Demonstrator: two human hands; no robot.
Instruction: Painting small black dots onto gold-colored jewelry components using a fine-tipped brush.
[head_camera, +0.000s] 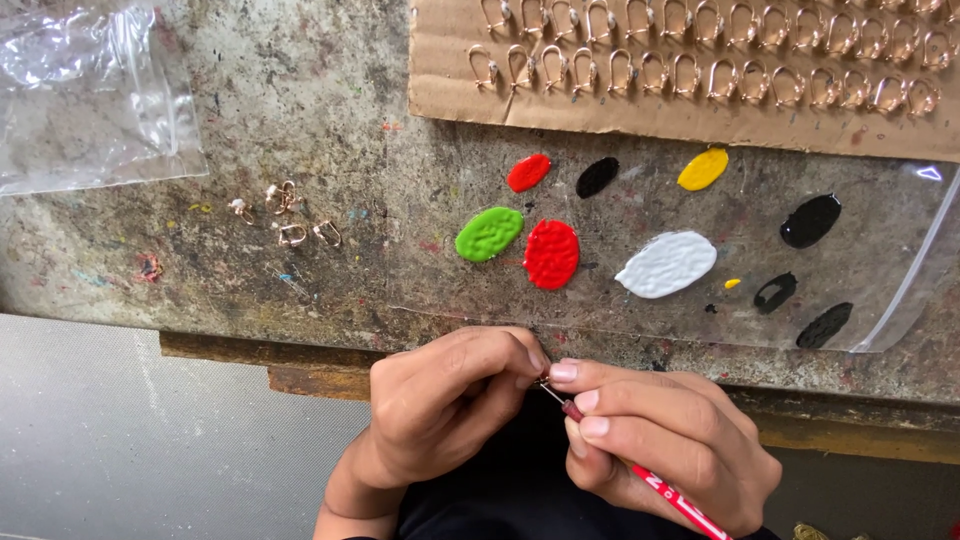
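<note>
Pinching a thin red-handled tool (668, 492) between closed fingers, the right hand (668, 440) sets its tip against the left hand (445, 400). That hand is curled shut, seemingly on a small piece, just below the worn bench edge (300, 330) and paint blobs (551, 254).

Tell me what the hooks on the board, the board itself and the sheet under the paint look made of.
Hooks: likely metal, shiny rose-gold glint. Board: brown cardboard, matte, with a rough edge. Sheet: clear plastic, glossy; the worn bench shows through.

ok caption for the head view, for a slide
Right hand holds a red brush to a small piece pinched in the left hand.
</note>
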